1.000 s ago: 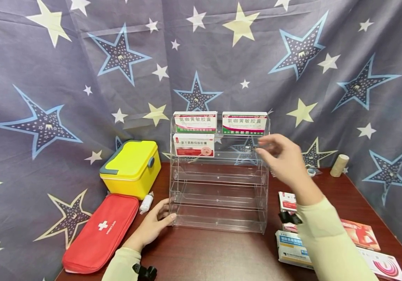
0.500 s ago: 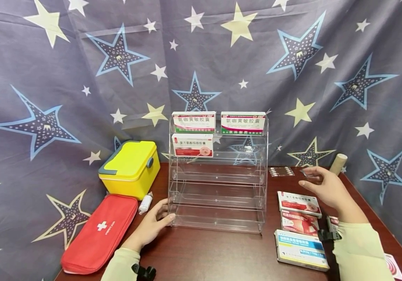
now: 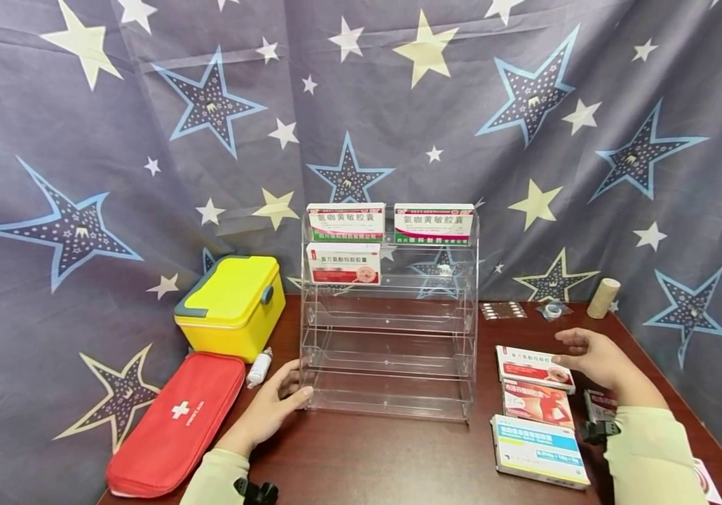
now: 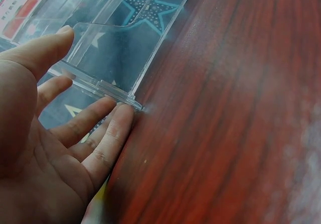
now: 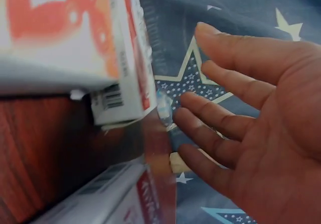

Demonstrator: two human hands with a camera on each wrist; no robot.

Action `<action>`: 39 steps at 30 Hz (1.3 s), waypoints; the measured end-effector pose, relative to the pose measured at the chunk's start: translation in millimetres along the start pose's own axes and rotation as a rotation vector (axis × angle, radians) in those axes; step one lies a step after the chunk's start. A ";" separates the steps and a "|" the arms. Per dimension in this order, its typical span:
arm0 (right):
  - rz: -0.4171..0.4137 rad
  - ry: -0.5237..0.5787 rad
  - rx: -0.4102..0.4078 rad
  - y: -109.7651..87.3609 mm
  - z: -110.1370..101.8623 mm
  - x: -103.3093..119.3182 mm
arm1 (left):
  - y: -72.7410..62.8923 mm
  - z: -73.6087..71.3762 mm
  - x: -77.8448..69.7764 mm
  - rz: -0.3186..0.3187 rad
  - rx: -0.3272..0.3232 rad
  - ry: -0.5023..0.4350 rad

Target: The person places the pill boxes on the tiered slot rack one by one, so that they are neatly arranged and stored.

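A clear tiered display rack (image 3: 388, 362) stands mid-table. Two green-and-pink medicine boxes (image 3: 346, 222) fill its top tier, and a red-and-white medicine box (image 3: 343, 264) sits at the left of the tier below. My left hand (image 3: 273, 403) touches the rack's lower left side; in the left wrist view its fingers (image 4: 108, 143) are fairly straight against the corner. Over the far end of the right-hand boxes hovers my right hand (image 3: 594, 358), holding nothing. Beneath it lie a red-and-white capsule box (image 3: 525, 366), an orange-red box (image 3: 534, 403) and a blue-and-white box (image 3: 539, 449).
On the left are a yellow case (image 3: 228, 305), a red first-aid pouch (image 3: 178, 424) and a small white bottle (image 3: 260, 367). Behind the right-hand boxes lie a pack of swabs (image 3: 503, 310), a tape roll (image 3: 552, 309) and a rolled bandage (image 3: 603, 298). Another box (image 3: 599, 403) is partly hidden.
My right hand has come away from the rack's upper right, moving right and down to the boxes on the table. The left hand has stayed at the rack.
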State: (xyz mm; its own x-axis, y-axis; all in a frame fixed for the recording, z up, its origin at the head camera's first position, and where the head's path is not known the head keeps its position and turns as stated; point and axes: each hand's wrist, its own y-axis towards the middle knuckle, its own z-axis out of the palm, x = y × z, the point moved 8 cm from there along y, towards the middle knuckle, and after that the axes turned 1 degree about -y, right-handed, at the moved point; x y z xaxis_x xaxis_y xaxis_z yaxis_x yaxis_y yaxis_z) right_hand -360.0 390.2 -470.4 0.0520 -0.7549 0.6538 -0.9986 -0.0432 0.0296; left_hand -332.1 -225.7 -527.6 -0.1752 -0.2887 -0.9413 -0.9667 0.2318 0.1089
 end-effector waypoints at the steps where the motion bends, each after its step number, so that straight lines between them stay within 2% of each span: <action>1: 0.000 -0.002 0.015 0.4 1.6 -2.3 | -0.1 -0.1 0.1 -0.002 0.000 -0.001; 9: -0.047 -0.042 0.071 3.7 10.2 -7.3 | 0.3 -0.3 0.3 0.002 -0.003 0.001; 19: -0.010 -0.039 0.114 6.0 16.2 -16.6 | 0.3 0.0 -2.4 0.002 -0.003 -0.001; 27: 0.008 -0.031 0.114 4.6 17.0 -16.4 | -0.4 0.8 -3.2 0.021 0.012 0.003; 39: 0.000 0.026 0.044 3.3 11.9 -9.0 | -0.7 2.1 -4.0 0.018 0.017 0.003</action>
State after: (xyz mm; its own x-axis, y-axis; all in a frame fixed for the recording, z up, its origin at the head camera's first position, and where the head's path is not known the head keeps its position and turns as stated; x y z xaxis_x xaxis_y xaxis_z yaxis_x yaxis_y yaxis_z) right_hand -363.7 389.0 -485.2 0.0515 -0.7380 0.6729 -0.9974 -0.0724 -0.0030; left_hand -330.3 -222.8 -524.5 -0.1928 -0.2871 -0.9383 -0.9600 0.2528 0.1199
